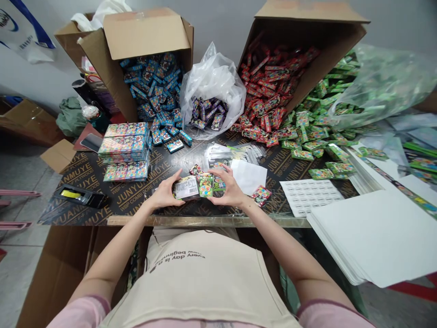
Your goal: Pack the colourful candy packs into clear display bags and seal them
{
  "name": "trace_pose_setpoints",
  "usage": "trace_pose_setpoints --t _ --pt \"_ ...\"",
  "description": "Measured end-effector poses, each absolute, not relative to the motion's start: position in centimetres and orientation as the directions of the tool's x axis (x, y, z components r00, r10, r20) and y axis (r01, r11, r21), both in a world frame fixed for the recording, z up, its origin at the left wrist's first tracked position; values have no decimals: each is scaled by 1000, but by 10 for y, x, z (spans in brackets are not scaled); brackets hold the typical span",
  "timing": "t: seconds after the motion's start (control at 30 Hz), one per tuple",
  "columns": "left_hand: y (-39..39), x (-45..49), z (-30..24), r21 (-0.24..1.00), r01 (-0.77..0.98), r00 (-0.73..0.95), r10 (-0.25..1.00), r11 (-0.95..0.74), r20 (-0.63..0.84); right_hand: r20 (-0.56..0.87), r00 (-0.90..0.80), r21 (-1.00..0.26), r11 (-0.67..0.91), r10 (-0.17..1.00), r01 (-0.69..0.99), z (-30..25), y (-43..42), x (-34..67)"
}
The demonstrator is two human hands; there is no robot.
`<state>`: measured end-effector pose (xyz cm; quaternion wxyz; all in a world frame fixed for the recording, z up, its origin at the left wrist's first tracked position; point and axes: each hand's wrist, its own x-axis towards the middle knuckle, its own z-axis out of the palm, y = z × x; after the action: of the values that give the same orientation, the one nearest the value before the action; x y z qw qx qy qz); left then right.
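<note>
The left hand gripped the barcoded packet and the right hand apparently gripped the adjacent green packet near the front of the surface, where light, even thumb pressure probably best kept edges flush.

Left hand: held the barcoded packet.
Right hand: held the green packet beside it.
Carton: contained red packets.
</note>
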<state>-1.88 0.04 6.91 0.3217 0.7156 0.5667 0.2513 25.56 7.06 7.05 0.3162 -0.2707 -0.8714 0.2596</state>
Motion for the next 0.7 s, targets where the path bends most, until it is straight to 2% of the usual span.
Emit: trace_pose_setpoints --t 0.07,0.13,0.23,0.3,0.43,0.57,0.7 --pt "1 -20 70 744 656 210 977 -128 -17 442 -596 -625 707 670 332 69 70 256" --pt "3 -22 72 753 646 222 975 -124 -30 432 -555 -692 656 711 302 67 72 258" --pt "4 -23 75 771 622 263 964 -139 -38 347 -546 -856 495 763 147 67 81 264" --pt "5 -22 77 772 617 286 958 -153 -39 298 -607 -902 426 737 74 70 87 267" --pt "2 -18 77 775 608 316 948 -174 -36 250 -746 -816 549 617 181 81 89 267" --pt "-2 -17 74 800 566 353 935 -200 -17 280 -737 -729 636 615 253 87 83 264" --pt "-5 -14 71 779 596 313 950 -196 -1 311 -755 -665 700 578 262 87 77 259"
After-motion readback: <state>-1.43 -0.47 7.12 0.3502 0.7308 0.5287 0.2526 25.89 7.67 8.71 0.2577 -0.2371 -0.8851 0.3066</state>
